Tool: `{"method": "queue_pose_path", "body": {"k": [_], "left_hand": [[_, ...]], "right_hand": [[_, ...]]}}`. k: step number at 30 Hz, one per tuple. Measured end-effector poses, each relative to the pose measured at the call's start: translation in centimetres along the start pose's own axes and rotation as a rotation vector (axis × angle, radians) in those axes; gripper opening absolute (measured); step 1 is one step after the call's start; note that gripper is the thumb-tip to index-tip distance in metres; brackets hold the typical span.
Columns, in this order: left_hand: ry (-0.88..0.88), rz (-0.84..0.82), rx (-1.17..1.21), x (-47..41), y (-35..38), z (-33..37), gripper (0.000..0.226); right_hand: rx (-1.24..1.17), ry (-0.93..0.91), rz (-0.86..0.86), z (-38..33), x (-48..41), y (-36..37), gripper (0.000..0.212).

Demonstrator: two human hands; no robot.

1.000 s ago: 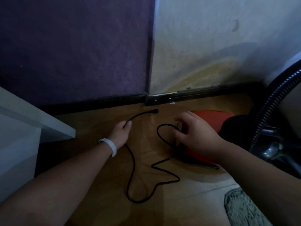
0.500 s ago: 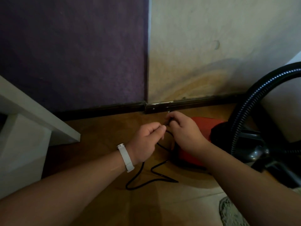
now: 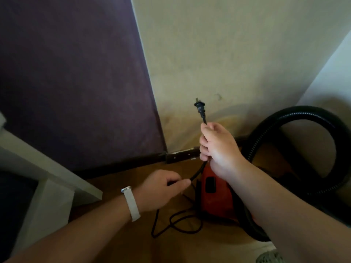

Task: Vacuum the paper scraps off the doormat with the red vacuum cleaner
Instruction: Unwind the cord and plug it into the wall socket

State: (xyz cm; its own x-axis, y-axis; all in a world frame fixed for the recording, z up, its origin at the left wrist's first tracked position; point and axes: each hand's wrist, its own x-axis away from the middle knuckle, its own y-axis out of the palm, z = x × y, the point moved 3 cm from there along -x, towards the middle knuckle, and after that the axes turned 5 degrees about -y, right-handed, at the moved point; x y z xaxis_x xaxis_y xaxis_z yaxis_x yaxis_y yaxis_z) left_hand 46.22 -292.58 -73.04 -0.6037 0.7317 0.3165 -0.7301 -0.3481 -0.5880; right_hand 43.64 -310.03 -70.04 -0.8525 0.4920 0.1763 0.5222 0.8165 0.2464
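The red vacuum cleaner point(image 3: 214, 198) stands on the wooden floor by the wall, partly hidden behind my right forearm. Its black ribbed hose point(image 3: 296, 112) arches up at the right. My right hand point(image 3: 218, 143) is raised and gripped around the black power cord, with the plug point(image 3: 200, 109) sticking up above my fist. Lower down, my left hand point(image 3: 163, 188), a white band on its wrist, pinches the same cord point(image 3: 197, 172). The slack cord lies looped on the floor point(image 3: 176, 223). A sliver of the grey doormat point(image 3: 267, 258) shows at the bottom right; no scraps are visible.
A white shelf or table edge point(image 3: 57, 179) juts in at the left. A purple wall point(image 3: 76, 73) meets a stained cream wall point(image 3: 228, 54) at a corner, with a dark skirting board point(image 3: 123, 164) along the floor.
My right hand has lifted the plug end of the cord up off the floor. My left hand has slid down along the cord. The view has tilted upward.
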Motion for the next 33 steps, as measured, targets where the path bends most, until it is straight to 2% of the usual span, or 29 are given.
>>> {"method": "queue_pose_path", "body": {"k": [2, 5, 8, 11, 14, 19, 22, 27, 30, 33], "left_hand": [[0.044, 0.072, -0.141, 0.3, -2.4, -0.2, 0.057], [0.056, 0.220, -0.195, 1.2, -6.7, 0.0, 0.073], [0.125, 0.373, -0.293, 2.4, -11.3, 1.4, 0.073], [0.152, 0.437, -0.402, 3.8, -15.5, 3.3, 0.075], [0.158, 0.503, -0.572, 5.0, -19.3, 5.3, 0.064], [0.218, 0.648, -0.716, 7.6, -25.5, 7.3, 0.072], [0.196, 0.685, -0.756, 9.0, -28.6, 7.8, 0.071], [0.167, 0.678, -0.810, 10.0, -31.8, 7.7, 0.065], [0.185, 0.691, -0.819, 9.8, -32.9, 7.6, 0.062], [0.177, 0.671, -0.823, 9.6, -33.8, 7.6, 0.052]], "right_hand": [[0.027, -0.036, -0.047, -1.9, 0.0, 0.3, 0.023], [0.032, -0.025, -0.077, -4.7, -0.3, 1.6, 0.034], [0.065, -0.050, -0.172, -7.8, -0.4, 3.9, 0.034], [0.192, -0.102, -0.269, -10.9, -0.3, 6.9, 0.032], [0.344, -0.238, -0.301, -13.9, -0.4, 10.2, 0.029], [0.562, -0.479, -0.296, -19.0, -0.2, 15.8, 0.027], [0.630, -0.546, -0.316, -20.9, 0.1, 18.8, 0.027], [0.770, -0.688, -0.278, -23.2, 0.1, 23.1, 0.040], [0.867, -0.652, -0.270, -23.6, -0.4, 25.4, 0.050], [1.032, -0.613, -0.277, -23.5, -1.0, 27.0, 0.044]]}}
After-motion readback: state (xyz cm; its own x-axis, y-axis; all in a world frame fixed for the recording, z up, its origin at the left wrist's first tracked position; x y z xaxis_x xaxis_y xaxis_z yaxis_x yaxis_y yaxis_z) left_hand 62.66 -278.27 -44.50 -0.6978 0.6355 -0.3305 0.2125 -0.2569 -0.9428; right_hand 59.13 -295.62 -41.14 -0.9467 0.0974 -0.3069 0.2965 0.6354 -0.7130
